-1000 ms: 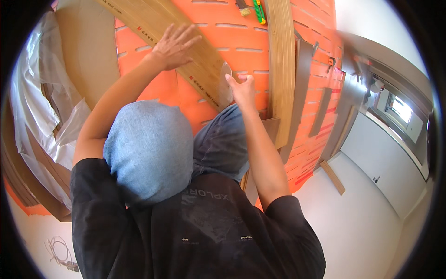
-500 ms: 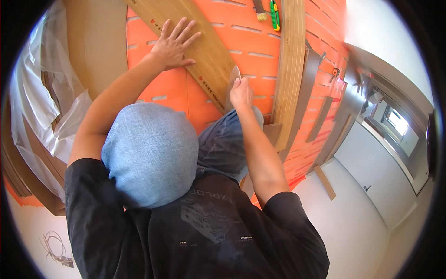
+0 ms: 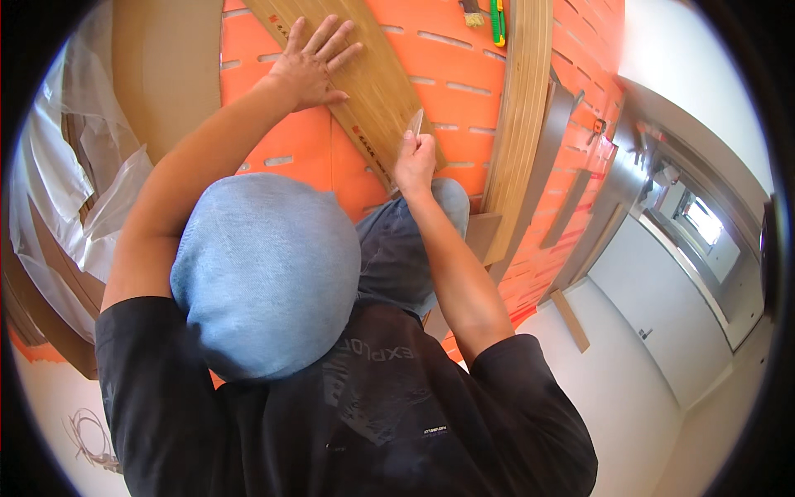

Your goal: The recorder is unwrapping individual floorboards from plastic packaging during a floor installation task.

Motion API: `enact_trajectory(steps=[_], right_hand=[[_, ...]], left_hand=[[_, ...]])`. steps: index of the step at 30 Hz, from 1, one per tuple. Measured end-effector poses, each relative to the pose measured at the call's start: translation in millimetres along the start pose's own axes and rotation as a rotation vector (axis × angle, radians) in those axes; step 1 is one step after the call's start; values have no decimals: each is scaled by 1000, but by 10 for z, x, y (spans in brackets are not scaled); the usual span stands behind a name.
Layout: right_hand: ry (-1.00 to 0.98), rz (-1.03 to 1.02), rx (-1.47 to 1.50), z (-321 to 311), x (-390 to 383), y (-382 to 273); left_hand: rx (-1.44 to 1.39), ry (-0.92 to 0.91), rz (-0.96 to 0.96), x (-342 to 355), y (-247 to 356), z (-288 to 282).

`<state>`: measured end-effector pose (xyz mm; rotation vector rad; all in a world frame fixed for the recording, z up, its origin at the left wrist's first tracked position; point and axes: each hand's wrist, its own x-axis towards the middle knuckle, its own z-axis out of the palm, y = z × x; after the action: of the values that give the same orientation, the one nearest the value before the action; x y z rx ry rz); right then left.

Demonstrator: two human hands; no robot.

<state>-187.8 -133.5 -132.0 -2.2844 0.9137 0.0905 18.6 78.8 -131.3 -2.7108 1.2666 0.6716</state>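
Note:
A light-brown wooden plank [image 3: 344, 50] with a grooved underside and small printed marks lies slantwise before me. My left hand [image 3: 319, 62] rests on it with fingers spread, the thumb near its left edge. At the plank's near end, my right hand [image 3: 416, 161] is closed around a thin, shiny, pointed piece [image 3: 416, 122]. Its tip sticks up past the fingers; the rest is hidden, and I cannot tell what kind of thing it is. My bent knee [image 3: 451, 203] is just right of that end.
Slotted orange underlay [image 3: 464, 103] spreads beneath. Another plank [image 3: 520, 124] runs lengthwise at the right, beside darker boards [image 3: 546, 149]. A green utility knife [image 3: 498, 22] and a brush [image 3: 472, 12] lie at the top. Clear plastic sheeting [image 3: 62, 178] and cardboard [image 3: 166, 66] are at left.
My right hand has shifted left over the plank's near end, and less of the shiny piece shows now. My left hand stays flat on the plank. The view has shifted slightly.

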Motion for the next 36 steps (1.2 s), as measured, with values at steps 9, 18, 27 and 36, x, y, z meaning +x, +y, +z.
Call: enact_trajectory(steps=[9,18,27,36], right_hand=[[-19,13,119,-64,-238,-558],[-37,-110,133,51,-437,-897],[-52,193,72,-236,-368,-1307],[-127,378,381,-357,69,-537]], left_hand=[[25,-102,-45,-27,28,-100],[6,-121,-37,-22,-12,-134],[-153,31,67,-187,-321,5],[-21,80,59,-533,-587,263]])
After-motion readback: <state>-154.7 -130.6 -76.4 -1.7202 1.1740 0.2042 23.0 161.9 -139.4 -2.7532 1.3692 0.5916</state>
